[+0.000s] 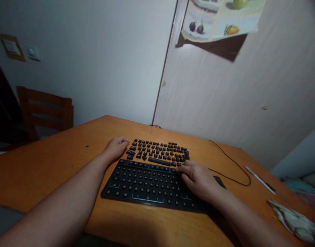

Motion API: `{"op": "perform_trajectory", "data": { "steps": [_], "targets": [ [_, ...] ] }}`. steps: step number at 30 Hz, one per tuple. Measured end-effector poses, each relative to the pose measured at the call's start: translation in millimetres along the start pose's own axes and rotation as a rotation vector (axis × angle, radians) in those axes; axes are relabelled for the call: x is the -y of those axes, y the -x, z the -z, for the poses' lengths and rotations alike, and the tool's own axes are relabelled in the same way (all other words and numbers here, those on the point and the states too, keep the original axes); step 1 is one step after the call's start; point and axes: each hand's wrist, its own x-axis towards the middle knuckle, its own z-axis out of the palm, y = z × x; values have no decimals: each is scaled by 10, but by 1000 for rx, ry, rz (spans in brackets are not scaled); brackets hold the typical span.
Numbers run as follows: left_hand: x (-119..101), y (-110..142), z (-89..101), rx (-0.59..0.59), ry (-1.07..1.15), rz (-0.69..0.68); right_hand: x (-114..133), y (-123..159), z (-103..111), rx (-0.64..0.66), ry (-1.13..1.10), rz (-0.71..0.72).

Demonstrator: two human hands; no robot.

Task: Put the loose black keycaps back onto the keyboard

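Note:
A black keyboard point(147, 183) lies on the wooden table, most of its key posts bare, with keycaps along the top row. Behind it, loose black keycaps point(152, 151) are laid out in rows, with the long space bar point(159, 161) at their near side. My right hand point(198, 177) is over the keyboard's right part, hiding some of it; its index fingertip touches the top row and its thumb is apart. My left hand point(116, 148) rests on the table left of the loose keycaps, fingers curled in; whatever may be inside is hidden.
A dark cable point(239, 164) curves over the table at the right. Beyond it lie a pale strip point(260, 180) and a crumpled cloth point(293, 219). One small black piece point(87, 146) lies at the left. A wooden chair point(46, 109) stands by the wall.

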Motion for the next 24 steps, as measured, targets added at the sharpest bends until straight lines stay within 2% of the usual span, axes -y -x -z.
{"op": "perform_trajectory", "data": {
  "steps": [5, 7, 12, 16, 20, 24],
  "targets": [
    [-14, 10, -4, -15, 14, -15, -198, -41, 49, -221, -135, -80],
    [-19, 18, 1, -12, 21, -14, -273, -75, 85, -265, -168, -116],
    [4, 13, 15, -16, 1, -33, -469, -248, 166, -185, -197, -158],
    [60, -15, 3, 1, -13, -42, -680, -541, 176, -142, -116, -178],
    [88, -13, -9, -16, 7, -44, -873, -937, 80, -107, -17, -222],
    [25, 24, 20, 17, 30, -26, -942, -1298, -68, -77, 26, -214]
  ]
}}
